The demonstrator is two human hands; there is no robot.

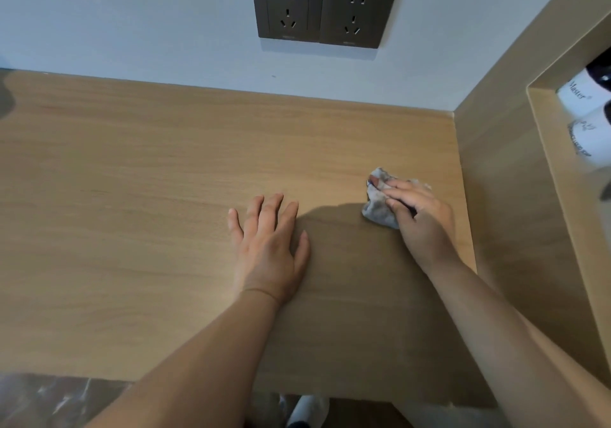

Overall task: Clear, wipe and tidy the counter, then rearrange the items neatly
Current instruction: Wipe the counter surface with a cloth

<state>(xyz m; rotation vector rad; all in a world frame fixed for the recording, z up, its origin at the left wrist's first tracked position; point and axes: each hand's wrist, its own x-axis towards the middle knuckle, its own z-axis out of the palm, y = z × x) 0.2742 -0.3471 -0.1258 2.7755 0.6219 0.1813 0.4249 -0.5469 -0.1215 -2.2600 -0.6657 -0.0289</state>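
Right hand point(420, 216) had fingers curled over the crumpled cloth point(378, 204), pressing it to the counter point(132, 196) near the side panel point(496, 179). Left hand point(267, 245) lay flat, fingers spread, holding nothing. My read on risk: the loose wad slips and the corner strip stays unwiped.

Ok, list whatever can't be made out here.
Head view only:
White labelled bottles in the wooden niche: cut by the right edge, print blurred.
Dark shape: cut by the left edge, unidentifiable.
Crumpled grey-white cloth: partly covered by the right hand gripping it.
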